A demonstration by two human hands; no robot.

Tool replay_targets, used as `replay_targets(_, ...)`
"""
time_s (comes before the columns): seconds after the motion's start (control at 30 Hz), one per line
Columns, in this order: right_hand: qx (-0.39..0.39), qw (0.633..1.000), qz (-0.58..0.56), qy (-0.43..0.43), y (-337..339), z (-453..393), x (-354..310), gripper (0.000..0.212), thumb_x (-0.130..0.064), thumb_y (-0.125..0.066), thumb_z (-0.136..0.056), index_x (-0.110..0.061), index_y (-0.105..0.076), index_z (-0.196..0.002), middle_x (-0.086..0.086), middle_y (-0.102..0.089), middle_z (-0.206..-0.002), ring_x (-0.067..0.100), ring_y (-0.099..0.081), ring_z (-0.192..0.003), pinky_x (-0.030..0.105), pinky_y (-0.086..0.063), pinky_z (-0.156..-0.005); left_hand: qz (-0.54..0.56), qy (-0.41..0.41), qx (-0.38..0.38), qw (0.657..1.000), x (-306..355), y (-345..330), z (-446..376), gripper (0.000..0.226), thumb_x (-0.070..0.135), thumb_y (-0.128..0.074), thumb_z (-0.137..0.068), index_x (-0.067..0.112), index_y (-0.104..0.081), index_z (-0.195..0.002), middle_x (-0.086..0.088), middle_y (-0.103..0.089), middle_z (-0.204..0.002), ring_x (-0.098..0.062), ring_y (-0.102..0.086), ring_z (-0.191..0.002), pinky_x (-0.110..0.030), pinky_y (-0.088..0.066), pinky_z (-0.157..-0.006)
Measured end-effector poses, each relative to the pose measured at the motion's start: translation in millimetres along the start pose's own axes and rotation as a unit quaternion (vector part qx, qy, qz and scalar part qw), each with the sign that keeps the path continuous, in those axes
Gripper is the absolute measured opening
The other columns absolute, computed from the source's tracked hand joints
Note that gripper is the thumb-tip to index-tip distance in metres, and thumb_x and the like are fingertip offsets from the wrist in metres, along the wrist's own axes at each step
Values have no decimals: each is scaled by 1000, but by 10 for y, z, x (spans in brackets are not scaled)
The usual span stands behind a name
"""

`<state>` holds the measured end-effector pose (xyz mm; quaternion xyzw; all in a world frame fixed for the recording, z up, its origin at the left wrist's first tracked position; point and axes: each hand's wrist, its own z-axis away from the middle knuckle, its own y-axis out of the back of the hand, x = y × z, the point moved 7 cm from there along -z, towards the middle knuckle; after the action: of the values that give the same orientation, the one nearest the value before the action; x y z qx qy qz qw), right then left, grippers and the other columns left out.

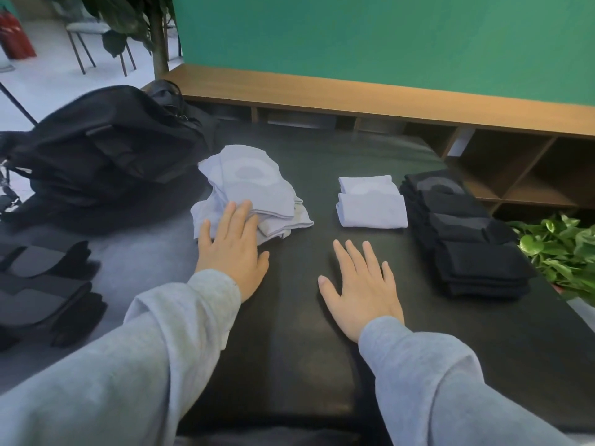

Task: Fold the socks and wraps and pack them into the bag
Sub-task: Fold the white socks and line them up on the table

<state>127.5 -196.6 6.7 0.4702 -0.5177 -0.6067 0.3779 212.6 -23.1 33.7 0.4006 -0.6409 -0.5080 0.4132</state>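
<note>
A loose heap of pale lilac socks [254,185] lies in the middle of the dark table [289,349]. My left hand [233,252] rests flat with its fingertips on the heap's near edge, fingers apart. To the right sit two folded lilac socks [370,202]. My right hand [363,291] lies flat on the bare table in front of them, holding nothing. A row of folded black socks [467,236] runs along the right side. Unfolded black and grey wraps [45,291] lie at the left edge. The black bag [106,149] slumps at the far left.
A wooden shelf unit [515,175] stands behind the table below a green wall. A leafy plant [560,249] sits off the right edge. Chair legs, a tree trunk and a red fire extinguisher [16,33] are on the floor at the far left.
</note>
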Motion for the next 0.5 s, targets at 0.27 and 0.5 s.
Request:
replay_targets(0.27, -5, 1000, -9, 2, -19, -12, -4, 61, -53, -21, -94, -35, -1, -149, -12, 1, -158, 12, 7, -145, 40, 3, -117, -29, -37, -12, 999, 30, 67, -94, 59, 38, -40, -94, 29, -13, -146, 10, 11, -155, -14, 12, -143, -50, -5, -112)
replay_targets(0.5, -5, 1000, -4, 8, -29, -31, -1, 58, -54, -20, -94, -36, -8, -149, -11, 0, -158, 13, 6, -145, 41, 2, -117, -46, -27, -15, 998, 41, 59, -139, 54, 36, -39, -94, 23, -19, -143, 11, 10, -155, -12, 7, -143, -54, -7, -111)
